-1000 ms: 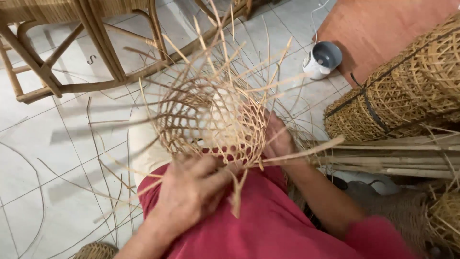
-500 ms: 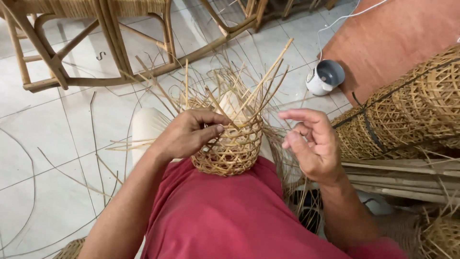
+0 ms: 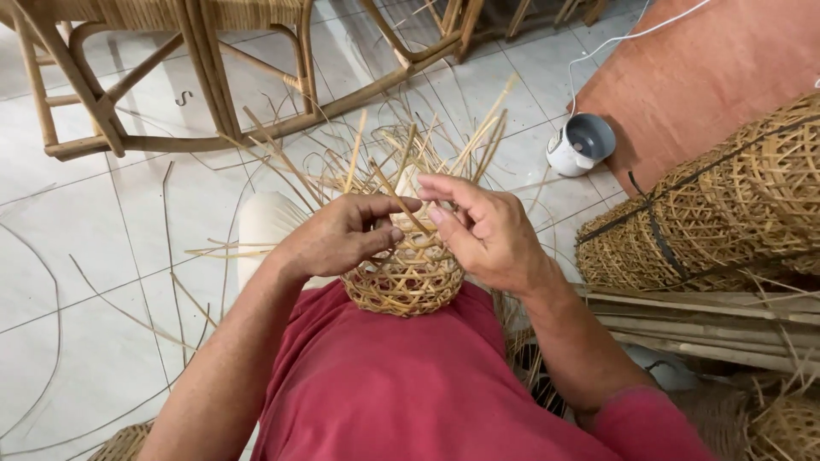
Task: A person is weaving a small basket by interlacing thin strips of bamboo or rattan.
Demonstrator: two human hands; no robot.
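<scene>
Pale, matt rattan strips form the open-weave basket (image 3: 401, 277); loose splints bristle toward 12 o'clock. Glossy white ceramic tiles (image 3: 94, 256) cover the floor. At 10 o'clock, smooth bent-cane chair frames (image 3: 205, 85); at 3 o'clock, coarse stacked wicker baskets (image 3: 717, 205).

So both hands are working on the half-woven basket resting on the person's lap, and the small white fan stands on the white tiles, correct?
Not quite: the head view shows the small white fan standing on the reddish-brown mat, not the tiles. Both the left hand and right hand are on the half-woven basket.
</scene>
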